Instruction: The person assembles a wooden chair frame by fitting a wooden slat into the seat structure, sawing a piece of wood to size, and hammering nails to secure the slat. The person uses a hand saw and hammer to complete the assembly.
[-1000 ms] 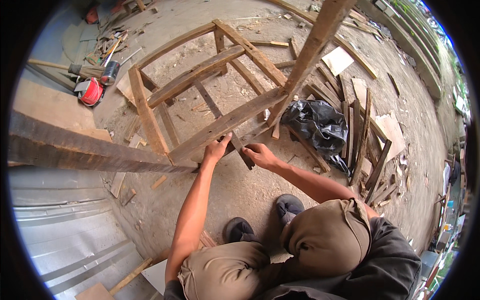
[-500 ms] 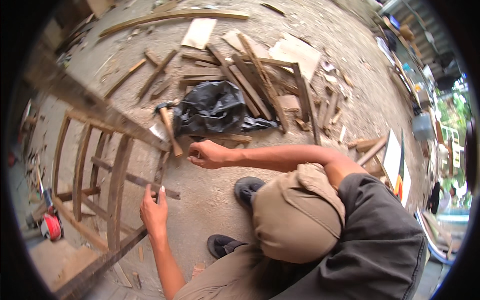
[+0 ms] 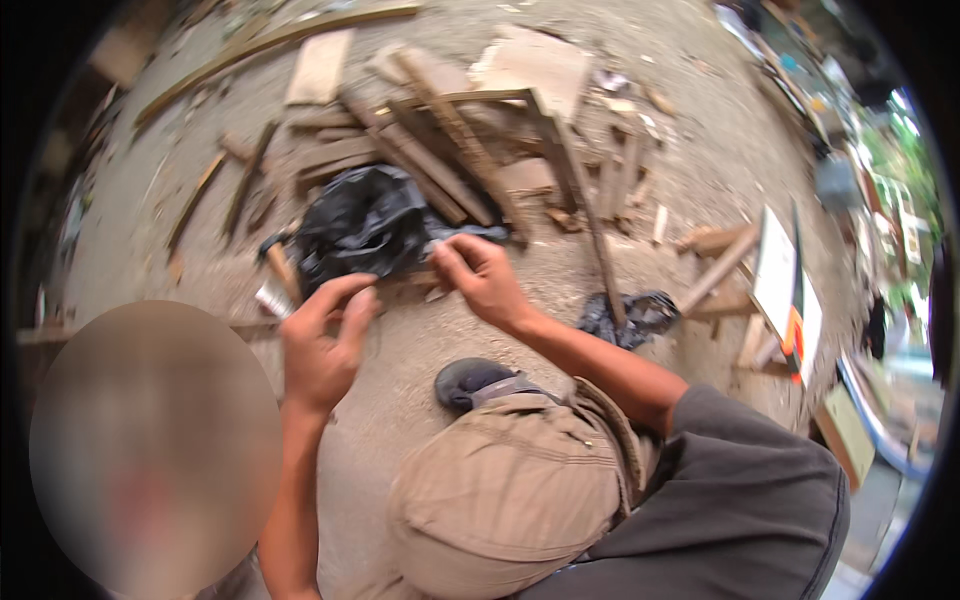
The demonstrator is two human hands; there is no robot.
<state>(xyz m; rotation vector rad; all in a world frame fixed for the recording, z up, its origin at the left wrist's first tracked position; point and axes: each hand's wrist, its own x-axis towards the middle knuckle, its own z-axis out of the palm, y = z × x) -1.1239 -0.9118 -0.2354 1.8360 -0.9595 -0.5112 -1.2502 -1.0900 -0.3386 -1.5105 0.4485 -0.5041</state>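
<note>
a: item one, left hand?
b: left hand [image 3: 322, 350], bare; thumb and fingers are standing apart, with a gap showing between them. it is hovering in front of the black bag's lower edge.

a: item two, right hand?
b: right hand [image 3: 487, 282], bare; fingers are curling toward the thumb. a small pale spot is showing at the fingertips; i am not telling whether it is a held piece, since blur is hiding it, so whether the grip is closed cannot be told.

a: item three, the nearest thing?
b: black plastic bag [image 3: 362, 222], crumpled, one; it is lying on the ground [image 3: 385, 395] beyond both hands. contact cannot be told.

a: adjoining stock?
b: hammer [image 3: 284, 272], wooden handle, one; it is lying just beside the bag, on its left. wood strips [image 3: 425, 172], dark, several; they are lying heaped behind the bag. pale sheet [image 3: 530, 68], one; it is lying past the heap.

a: right-hand side?
b: smaller black bag [image 3: 645, 315], one; it is sitting near the right forearm. white board [image 3: 773, 262], one; it is leaning farther right.
</note>
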